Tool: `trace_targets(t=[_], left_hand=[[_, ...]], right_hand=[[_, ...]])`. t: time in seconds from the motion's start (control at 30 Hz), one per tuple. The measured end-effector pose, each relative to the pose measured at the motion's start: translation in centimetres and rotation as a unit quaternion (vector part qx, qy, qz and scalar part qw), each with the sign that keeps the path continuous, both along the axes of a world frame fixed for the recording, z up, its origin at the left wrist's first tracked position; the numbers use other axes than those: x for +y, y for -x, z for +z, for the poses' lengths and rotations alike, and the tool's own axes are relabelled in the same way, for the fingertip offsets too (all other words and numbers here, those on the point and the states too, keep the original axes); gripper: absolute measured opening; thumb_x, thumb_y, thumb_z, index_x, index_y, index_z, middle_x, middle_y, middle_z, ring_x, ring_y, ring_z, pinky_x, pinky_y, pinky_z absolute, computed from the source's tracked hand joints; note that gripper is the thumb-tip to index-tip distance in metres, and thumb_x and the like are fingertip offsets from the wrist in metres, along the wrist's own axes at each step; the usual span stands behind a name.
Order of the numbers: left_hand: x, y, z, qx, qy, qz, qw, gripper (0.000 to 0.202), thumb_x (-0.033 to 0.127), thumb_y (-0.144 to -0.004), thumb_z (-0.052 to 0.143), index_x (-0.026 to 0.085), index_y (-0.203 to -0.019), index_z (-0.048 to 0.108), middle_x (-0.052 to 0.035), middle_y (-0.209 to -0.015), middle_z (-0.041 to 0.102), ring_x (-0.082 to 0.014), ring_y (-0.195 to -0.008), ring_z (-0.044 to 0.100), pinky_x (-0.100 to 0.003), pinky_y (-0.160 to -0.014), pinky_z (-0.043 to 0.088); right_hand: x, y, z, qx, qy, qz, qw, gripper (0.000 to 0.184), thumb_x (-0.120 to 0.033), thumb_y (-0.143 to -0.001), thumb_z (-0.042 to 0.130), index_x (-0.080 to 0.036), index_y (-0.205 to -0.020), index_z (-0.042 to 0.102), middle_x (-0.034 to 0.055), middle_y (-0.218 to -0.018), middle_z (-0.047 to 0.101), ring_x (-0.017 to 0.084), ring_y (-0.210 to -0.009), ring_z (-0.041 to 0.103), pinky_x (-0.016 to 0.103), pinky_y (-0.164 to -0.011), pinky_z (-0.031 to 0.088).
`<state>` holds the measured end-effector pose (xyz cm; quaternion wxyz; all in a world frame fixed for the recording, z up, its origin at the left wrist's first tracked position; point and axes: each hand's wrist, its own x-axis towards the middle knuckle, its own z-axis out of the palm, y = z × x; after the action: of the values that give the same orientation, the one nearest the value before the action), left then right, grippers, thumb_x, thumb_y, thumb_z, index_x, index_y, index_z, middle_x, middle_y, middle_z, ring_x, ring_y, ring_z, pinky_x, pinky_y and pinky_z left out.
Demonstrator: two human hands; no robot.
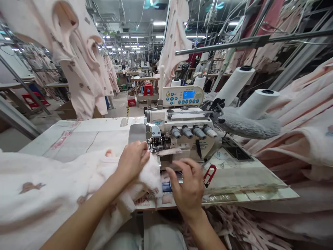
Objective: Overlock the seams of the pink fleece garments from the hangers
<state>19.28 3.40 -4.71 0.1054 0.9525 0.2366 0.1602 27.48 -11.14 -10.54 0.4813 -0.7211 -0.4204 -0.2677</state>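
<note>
Closest in, two bare forearms reach forward over the edge of the sewing table (260, 180), the left one slanting in from the lower left, the right one rising more steeply. The left hand (132, 161) is palm down, wrist nearly straight, its bent fingers and thumb gripping the pale fleece garment (33, 194) right beside the presser foot; the cloth spreads left across the table and hangs over its near edge. The right hand (188, 184) is released, held in front of the machine with fingers loosely curled and a gap between them and the thumb. Fabric scraps (234, 225) lie heaped below the table's edge. Just past the hands stands the white overlock machine (184, 121), a narrow fabric strip (169, 151) at its front, thread cones (235, 85) to its right. Farther off, a cardboard box (66, 111) and a red box (131, 100) sit on the floor, their contents hidden.
</note>
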Motion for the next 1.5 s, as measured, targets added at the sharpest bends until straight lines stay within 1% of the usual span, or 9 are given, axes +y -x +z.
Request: trace_targets(t=[0.13,0.2,0.4,0.57,0.63,0.93,1.2,1.37,1.5], left_hand=[[0.2,0.5,0.5,0.003,0.033,-0.027,0.999,0.015,0.027,-0.088,0.040,0.018,-0.082,0.051,-0.0033,-0.082,0.056,-0.0195,-0.079,0.050,-0.033,-0.071,0.036],[0.4,0.6,0.7,0.003,0.043,-0.032,0.999,0.016,0.026,-0.088,0.039,0.018,-0.082,0.052,-0.0033,-0.084,0.057,-0.0199,-0.081,0.051,-0.034,-0.073,0.037],[0.4,0.8,0.3,-0.025,0.039,-0.025,0.999,0.012,0.025,-0.086,0.045,0.018,-0.081,0.053,-0.0026,-0.084,0.058,-0.0201,-0.081,0.052,-0.035,-0.073,0.038],[-1.6,2.2,-1.5,-0.133,-0.136,-0.100,0.977,0.015,0.012,-0.083,0.047,0.018,-0.091,0.058,-0.0050,-0.093,0.059,-0.0202,-0.086,0.050,-0.034,-0.075,0.039],[-2.5,2.8,-2.2,-0.120,-0.168,-0.146,0.968,0.023,0.012,-0.081,0.050,0.017,-0.103,0.057,-0.0054,-0.094,0.060,-0.0199,-0.085,0.049,-0.033,-0.073,0.040],[-3.0,3.2,-1.9,-0.036,-0.181,-0.143,0.972,0.036,0.014,-0.079,0.053,0.016,-0.115,0.054,-0.0095,-0.106,0.057,-0.0238,-0.094,0.049,-0.039,-0.080,0.045],[-5.4,5.7,-4.2,-0.136,-0.163,-0.148,0.966,0.033,0.020,-0.084,0.045,0.017,-0.116,0.053,-0.0063,-0.112,0.059,-0.0223,-0.104,0.047,-0.038,-0.095,0.034],[-5.1,5.4,-4.7,-0.173,-0.161,-0.141,0.961,0.027,0.013,-0.088,0.040,0.017,-0.109,0.056,-0.0050,-0.099,0.064,-0.0198,-0.094,0.052,-0.036,-0.088,0.033],[-5.1,5.6,-3.6,-0.244,-0.116,-0.145,0.952,0.017,0.010,-0.087,0.045,0.017,-0.096,0.059,-0.0020,-0.078,0.062,-0.0149,-0.074,0.051,-0.031,-0.074,0.035]], right_hand=[[0.7,0.9,-2.4,0.285,0.082,0.212,0.931,0.053,-0.057,-0.087,0.038,-0.018,-0.056,0.056,0.0047,-0.060,0.055,0.018,-0.062,0.047,0.029,-0.058,0.037],[1.6,1.3,-2.8,0.352,0.078,0.252,0.898,0.060,-0.063,-0.085,0.032,-0.018,-0.049,0.048,0.0024,-0.052,0.049,0.015,-0.052,0.044,0.025,-0.047,0.034],[1.7,2.2,-1.7,0.458,-0.031,0.213,0.862,0.034,-0.050,-0.076,0.057,-0.015,-0.076,0.056,-0.0006,-0.064,0.053,0.011,-0.052,0.045,0.020,-0.045,0.036],[1.1,2.0,-1.7,0.534,-0.058,0.230,0.812,0.030,-0.042,-0.064,0.068,-0.018,-0.065,0.052,-0.0042,-0.056,0.048,0.010,-0.047,0.042,0.020,-0.044,0.037],[1.1,1.9,-1.8,0.550,-0.060,0.238,0.798,0.031,-0.043,-0.063,0.069,-0.017,-0.065,0.053,-0.0041,-0.056,0.049,0.010,-0.047,0.043,0.020,-0.044,0.036],[2.0,1.7,-1.9,0.598,-0.131,0.244,0.752,0.038,-0.045,-0.062,0.074,-0.015,-0.079,0.059,0.0016,-0.067,0.060,0.016,-0.060,0.053,0.024,-0.053,0.044],[-0.2,2.3,-2.9,0.557,-0.068,0.359,0.746,0.025,-0.031,-0.076,0.057,-0.020,-0.098,0.060,0.0038,-0.096,0.063,0.021,-0.089,0.057,0.033,-0.086,0.043],[-0.2,3.1,-2.6,0.459,0.007,0.289,0.840,0.015,-0.022,-0.072,0.053,-0.018,-0.082,0.063,0.0012,-0.078,0.059,0.019,-0.077,0.052,0.028,-0.075,0.042],[-0.6,3.5,-1.9,0.439,0.018,0.259,0.860,0.020,-0.034,-0.078,0.053,-0.016,-0.071,0.059,0.0001,-0.069,0.053,0.016,-0.068,0.047,0.024,-0.063,0.037]])
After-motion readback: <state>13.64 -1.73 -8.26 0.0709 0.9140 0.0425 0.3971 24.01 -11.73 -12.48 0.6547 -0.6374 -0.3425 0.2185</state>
